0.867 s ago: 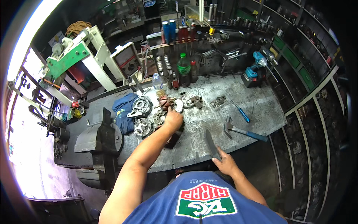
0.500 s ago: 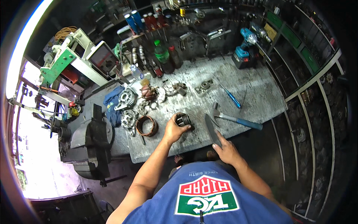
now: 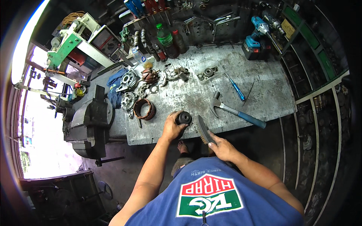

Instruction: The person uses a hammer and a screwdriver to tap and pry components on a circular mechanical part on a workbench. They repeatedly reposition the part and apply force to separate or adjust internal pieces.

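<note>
My left hand (image 3: 171,129) is closed around a dark round pulley (image 3: 184,118), whose end face with a centre hole points up toward me. It is held near the front edge of the metal workbench (image 3: 177,98). Just to its right, my right hand (image 3: 225,149) grips a brush (image 3: 204,130) with a dark back. Its light bristles face left toward the pulley, with a small gap between the two. Beyond the brush lies a claw hammer (image 3: 241,114) with a blue handle. Left of my left hand sits a copper-wound stator ring (image 3: 151,110).
Alternator housing parts (image 3: 129,81) and a rotor (image 3: 149,76) lie at the bench's left. A blue screwdriver (image 3: 236,90) and a tray of small parts (image 3: 207,74) lie farther back. A bench vise (image 3: 90,126) stands left, a cordless impact wrench (image 3: 257,37) far right, bottles (image 3: 164,37) behind.
The pulley has turned in my left hand, so its end face now shows instead of its grooved side. The brush has tipped and shifted left, showing its bristles. The whole view has shifted slightly.
</note>
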`<action>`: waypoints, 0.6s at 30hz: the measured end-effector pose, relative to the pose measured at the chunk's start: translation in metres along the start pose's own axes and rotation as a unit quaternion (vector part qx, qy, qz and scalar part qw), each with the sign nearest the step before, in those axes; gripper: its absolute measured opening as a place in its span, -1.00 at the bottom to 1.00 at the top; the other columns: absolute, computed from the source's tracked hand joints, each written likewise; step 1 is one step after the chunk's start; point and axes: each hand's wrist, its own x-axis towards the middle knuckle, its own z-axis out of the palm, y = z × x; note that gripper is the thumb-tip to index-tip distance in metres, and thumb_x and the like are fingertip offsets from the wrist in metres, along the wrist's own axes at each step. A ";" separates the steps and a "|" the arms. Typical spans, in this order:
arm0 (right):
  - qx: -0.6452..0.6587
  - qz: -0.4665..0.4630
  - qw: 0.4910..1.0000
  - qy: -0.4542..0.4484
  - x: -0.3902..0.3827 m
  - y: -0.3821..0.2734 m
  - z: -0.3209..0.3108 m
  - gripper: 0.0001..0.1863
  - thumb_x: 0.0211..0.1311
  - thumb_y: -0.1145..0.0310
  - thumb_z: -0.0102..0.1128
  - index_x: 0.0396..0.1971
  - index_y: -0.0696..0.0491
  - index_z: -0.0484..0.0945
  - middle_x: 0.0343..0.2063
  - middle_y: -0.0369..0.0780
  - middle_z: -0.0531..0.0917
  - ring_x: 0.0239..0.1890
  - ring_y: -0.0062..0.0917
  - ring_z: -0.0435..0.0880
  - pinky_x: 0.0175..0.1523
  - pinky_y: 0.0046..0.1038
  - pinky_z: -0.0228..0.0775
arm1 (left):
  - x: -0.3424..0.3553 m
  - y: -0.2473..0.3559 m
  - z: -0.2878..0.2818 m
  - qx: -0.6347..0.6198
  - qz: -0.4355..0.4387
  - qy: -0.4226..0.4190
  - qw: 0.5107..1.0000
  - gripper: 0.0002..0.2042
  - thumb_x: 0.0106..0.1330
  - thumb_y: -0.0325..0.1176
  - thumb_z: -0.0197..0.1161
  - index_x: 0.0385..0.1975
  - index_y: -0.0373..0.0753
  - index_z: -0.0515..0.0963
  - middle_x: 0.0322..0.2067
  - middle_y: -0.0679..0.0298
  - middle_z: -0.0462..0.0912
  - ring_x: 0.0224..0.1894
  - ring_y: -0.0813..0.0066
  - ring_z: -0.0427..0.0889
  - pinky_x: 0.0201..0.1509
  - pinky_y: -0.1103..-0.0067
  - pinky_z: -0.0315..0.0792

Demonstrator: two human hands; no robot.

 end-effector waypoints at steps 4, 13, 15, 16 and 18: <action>-0.029 0.003 0.999 0.026 0.057 -0.033 0.023 -0.26 0.70 0.22 0.16 0.74 0.08 0.22 -0.02 0.32 0.79 0.05 0.26 0.82 0.23 0.07 0.68 | -0.001 -0.010 0.005 0.007 0.018 0.009 1.000 -0.25 0.10 -0.30 0.77 0.38 -0.21 0.67 0.20 -0.02 0.79 0.33 -0.14 0.69 0.54 0.14 0.48; -0.082 0.020 0.996 -0.024 0.031 -0.065 0.028 -0.23 0.62 0.26 0.25 0.73 0.05 0.27 -0.35 0.28 0.77 -0.27 0.27 0.81 -0.05 0.18 0.68 | -0.003 -0.033 0.020 0.007 0.024 0.029 0.999 -0.25 0.08 -0.24 0.75 0.35 -0.22 0.68 0.06 -0.01 0.81 0.19 -0.11 0.72 0.44 0.14 0.50; -0.098 0.067 0.993 0.002 0.002 -0.064 0.025 -0.24 0.63 0.25 0.25 0.72 0.07 0.28 -0.39 0.26 0.76 -0.26 0.28 0.81 -0.02 0.18 0.66 | -0.003 -0.033 0.019 -0.002 0.026 0.026 0.999 -0.24 0.07 -0.20 0.77 0.35 -0.21 0.69 0.04 0.00 0.82 0.20 -0.09 0.72 0.44 0.14 0.49; -0.085 0.098 0.991 0.025 0.000 -0.065 0.023 -0.25 0.65 0.23 0.25 0.72 0.07 0.28 -0.40 0.25 0.75 -0.24 0.28 0.81 -0.02 0.17 0.66 | -0.004 -0.033 0.018 0.000 0.026 0.026 0.999 -0.24 0.08 -0.19 0.78 0.35 -0.21 0.69 0.04 0.01 0.82 0.20 -0.08 0.72 0.44 0.14 0.48; -0.072 0.061 0.995 0.036 0.026 -0.069 0.022 -0.25 0.64 0.26 0.24 0.70 0.13 0.28 -0.36 0.27 0.76 -0.22 0.30 0.80 -0.01 0.17 0.67 | -0.004 -0.031 0.017 0.010 0.047 0.031 0.998 -0.24 0.08 -0.17 0.78 0.36 -0.20 0.69 0.04 0.02 0.82 0.20 -0.07 0.72 0.44 0.13 0.47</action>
